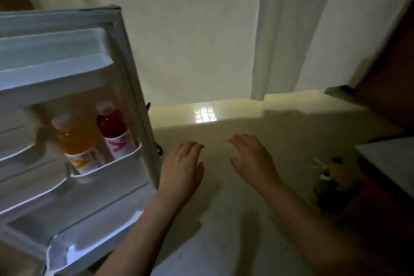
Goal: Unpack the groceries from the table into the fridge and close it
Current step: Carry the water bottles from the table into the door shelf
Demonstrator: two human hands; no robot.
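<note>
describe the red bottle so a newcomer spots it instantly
Find the open white fridge door at left. Its door shelf holds two bottles side by side. The red drink bottle is the right one, nearest the door's edge; its neighbour, the orange drink bottle, is orange.

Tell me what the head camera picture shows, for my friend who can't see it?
Two empty hands, the left hand and the right hand, reach forward, fingers relaxed, over a pale floor. At left, an open fridge door holds an orange drink bottle and a red drink bottle side by side in one shelf.
</note>
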